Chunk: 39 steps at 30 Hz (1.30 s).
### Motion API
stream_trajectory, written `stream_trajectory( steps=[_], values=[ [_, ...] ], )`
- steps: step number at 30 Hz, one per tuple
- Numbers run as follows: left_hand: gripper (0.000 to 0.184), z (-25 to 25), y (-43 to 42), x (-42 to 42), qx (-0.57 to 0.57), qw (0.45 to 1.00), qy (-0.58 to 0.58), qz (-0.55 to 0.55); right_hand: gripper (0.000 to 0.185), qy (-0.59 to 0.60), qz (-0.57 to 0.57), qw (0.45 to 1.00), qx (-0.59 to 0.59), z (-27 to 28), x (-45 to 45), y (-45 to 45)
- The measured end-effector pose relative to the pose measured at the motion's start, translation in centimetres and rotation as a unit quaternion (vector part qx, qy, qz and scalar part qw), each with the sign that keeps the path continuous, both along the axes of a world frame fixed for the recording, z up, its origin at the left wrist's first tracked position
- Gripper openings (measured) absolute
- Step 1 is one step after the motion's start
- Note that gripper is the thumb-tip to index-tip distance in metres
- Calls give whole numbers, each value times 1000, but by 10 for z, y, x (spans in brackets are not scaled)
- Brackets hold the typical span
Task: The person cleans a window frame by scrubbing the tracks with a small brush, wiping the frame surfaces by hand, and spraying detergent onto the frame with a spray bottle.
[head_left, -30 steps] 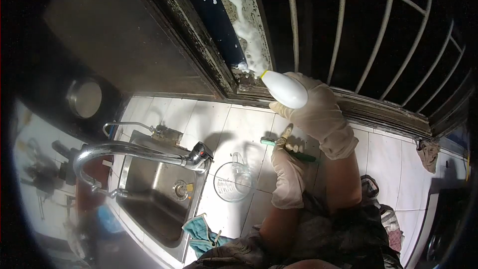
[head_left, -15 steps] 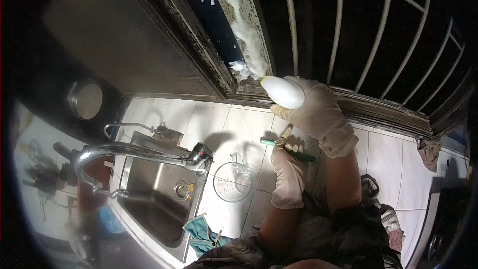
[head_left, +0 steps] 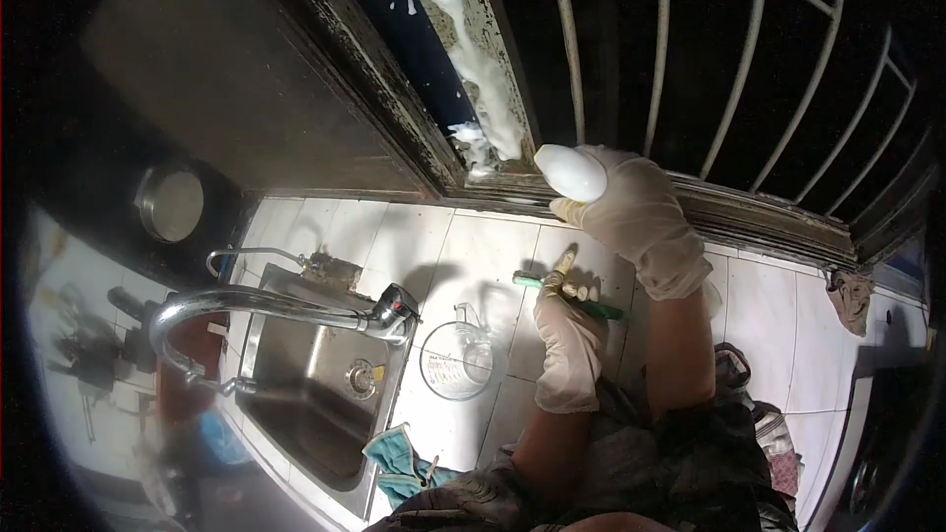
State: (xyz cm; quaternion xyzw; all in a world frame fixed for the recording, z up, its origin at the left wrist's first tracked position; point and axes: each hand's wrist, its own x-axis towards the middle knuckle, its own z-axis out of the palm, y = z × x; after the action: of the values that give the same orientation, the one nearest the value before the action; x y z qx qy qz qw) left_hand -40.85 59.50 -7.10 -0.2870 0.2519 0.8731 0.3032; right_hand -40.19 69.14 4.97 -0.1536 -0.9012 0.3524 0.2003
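Both my hands wear pale, thin gloves. My right hand [head_left: 636,212] is wrapped round a spray bottle [head_left: 574,173], whose smooth white head faces up beside the window sill. A finger curls below that head; most of the bottle is hidden. Lower down, over the white tiles, my left hand [head_left: 570,340] grips a green-handled tool [head_left: 530,279]. Its green ends show on either side of the fingers, but its working part cannot be made out. White foam [head_left: 478,79] coats the worn window frame [head_left: 510,64] ahead, with a clump at its lower corner.
A glass measuring jug [head_left: 458,360] stands on the tiled counter [head_left: 503,227] left of my left hand. Further left are a steel sink [head_left: 320,374] and curved faucet [head_left: 256,298]. A teal cloth [head_left: 399,463] lies near the sink. Metal bars [head_left: 662,49] cross the window.
My right hand has drawn the spray bottle slightly right, away from the foamed corner, and its head has turned a little. My left hand stays put with the green-handled tool.
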Motion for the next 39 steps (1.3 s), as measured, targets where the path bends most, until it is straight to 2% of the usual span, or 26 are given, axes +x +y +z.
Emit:
stream_trajectory(
  steps=[5,8,10,11,12,14,15,16,18,20,21,24,26,28,32,36,38,39],
  values=[
    [17,13,-1,3,-22,1000,-6,20,48,0,21,998,-55,11,8,2],
    [17,17,2,2,-59,998,-34,14,46,30,-10,996,-85,12,8,1],
    [10,-35,-6,-2,89,993,78,-23,43,222,-5,971,-92,4,3,4],
    [10,-49,-5,-2,120,986,114,-31,43,258,29,951,-166,11,5,2],
    [10,-49,-5,-2,104,987,118,-20,43,273,32,948,-163,12,3,0],
    [9,-47,-8,3,88,990,113,-11,46,380,34,924,-17,9,-7,-2],
    [9,-46,-8,5,83,990,114,-8,48,404,46,913,5,8,-9,-6],
    [9,-46,-9,7,81,990,116,-5,47,462,83,882,-42,9,-12,-14],
    [9,-48,-11,9,79,990,119,-1,43,492,84,866,-20,20,-6,-28],
    [9,-49,-12,11,77,989,123,1,45,477,45,877,10,16,-6,-32],
    [9,-50,-13,10,77,989,127,1,43,459,14,884,84,18,-3,-33],
    [9,-50,-14,12,76,989,128,0,42,478,8,878,30,21,0,-37],
    [9,-49,-15,13,75,989,130,1,41,488,-2,871,49,27,2,-37],
    [10,-48,-15,13,74,988,133,1,40,537,3,843,40,31,2,-39],
    [11,-48,-16,13,67,989,135,7,40,482,-6,875,52,25,5,-34],
    [13,-33,-15,13,71,988,136,9,38,449,2,893,-19,20,5,-32],
    [13,-37,-15,12,75,987,139,15,40,414,28,900,-130,19,3,-32],
    [14,-38,-13,10,74,987,140,16,45,383,29,912,-147,19,4,-32]
  ],
)
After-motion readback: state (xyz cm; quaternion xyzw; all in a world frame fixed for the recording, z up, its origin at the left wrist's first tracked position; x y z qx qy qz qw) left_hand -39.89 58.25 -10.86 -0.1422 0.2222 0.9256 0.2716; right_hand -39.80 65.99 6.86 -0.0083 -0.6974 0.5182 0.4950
